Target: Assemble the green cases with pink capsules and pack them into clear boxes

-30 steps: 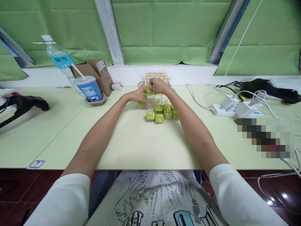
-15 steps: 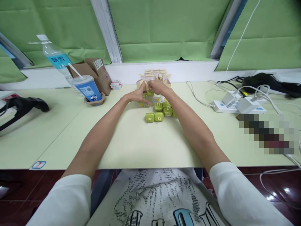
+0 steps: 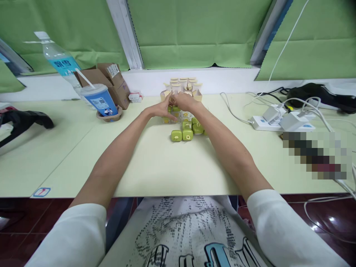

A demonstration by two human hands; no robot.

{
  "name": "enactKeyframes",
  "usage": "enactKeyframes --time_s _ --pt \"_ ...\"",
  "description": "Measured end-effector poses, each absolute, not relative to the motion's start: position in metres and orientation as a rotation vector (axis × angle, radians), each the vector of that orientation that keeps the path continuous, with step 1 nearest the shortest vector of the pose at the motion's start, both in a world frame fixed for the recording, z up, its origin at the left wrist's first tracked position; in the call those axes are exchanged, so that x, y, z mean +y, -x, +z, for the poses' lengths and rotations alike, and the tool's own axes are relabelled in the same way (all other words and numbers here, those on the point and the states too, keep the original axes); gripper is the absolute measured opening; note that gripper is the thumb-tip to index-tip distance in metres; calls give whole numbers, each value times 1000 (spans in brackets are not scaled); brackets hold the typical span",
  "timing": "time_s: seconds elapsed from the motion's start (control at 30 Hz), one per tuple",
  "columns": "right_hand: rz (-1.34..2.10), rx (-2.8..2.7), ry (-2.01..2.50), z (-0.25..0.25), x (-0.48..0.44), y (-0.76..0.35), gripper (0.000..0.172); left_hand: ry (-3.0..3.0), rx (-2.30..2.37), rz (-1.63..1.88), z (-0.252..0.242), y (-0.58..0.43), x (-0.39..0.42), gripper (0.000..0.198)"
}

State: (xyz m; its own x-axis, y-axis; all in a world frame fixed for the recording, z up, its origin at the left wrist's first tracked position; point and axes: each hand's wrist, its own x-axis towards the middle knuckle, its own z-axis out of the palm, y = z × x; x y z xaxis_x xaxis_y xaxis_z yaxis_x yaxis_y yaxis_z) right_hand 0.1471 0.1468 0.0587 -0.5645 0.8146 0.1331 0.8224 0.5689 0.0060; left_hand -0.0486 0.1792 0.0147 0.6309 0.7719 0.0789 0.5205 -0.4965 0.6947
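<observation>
Several small open cardboard boxes [image 3: 176, 88] stand in rows at the back middle of the table. In front of them are clear plastic packages [image 3: 185, 114] and several small green cases [image 3: 187, 135]. My left hand [image 3: 163, 109] reaches to the front left boxes, its thumb and fingers apart around the left side of the clear packages. My right hand [image 3: 182, 101] is beside it with curled fingers, over the front of the boxes; what its fingertips hold, if anything, is hidden. The fingertips of both hands nearly meet.
At the left are a blue cup [image 3: 100, 100] with a straw, a tilted bottle [image 3: 62, 63], a brown carton [image 3: 118, 87] and a black stand [image 3: 30, 120]. A power strip [image 3: 258, 123] with white chargers and cables lies at the right, near a black object [image 3: 314, 95].
My right hand has moved slightly left, closer to my left hand's fingertips. The whole view has shifted a little.
</observation>
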Motion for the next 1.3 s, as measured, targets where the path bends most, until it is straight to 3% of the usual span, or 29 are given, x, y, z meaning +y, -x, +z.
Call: enactKeyframes --time_s 0.2,0.8,1.3 --pt "-74 -2634 1535 60 155 -152 26 -2211 1015 471 15 50 177 193" --pt "-15 -2564 1645 53 154 -144 32 -2227 1022 430 16 52 176 190" --pt "140 -2599 1572 71 136 -157 25 -2193 1069 431 26 50 161 186"
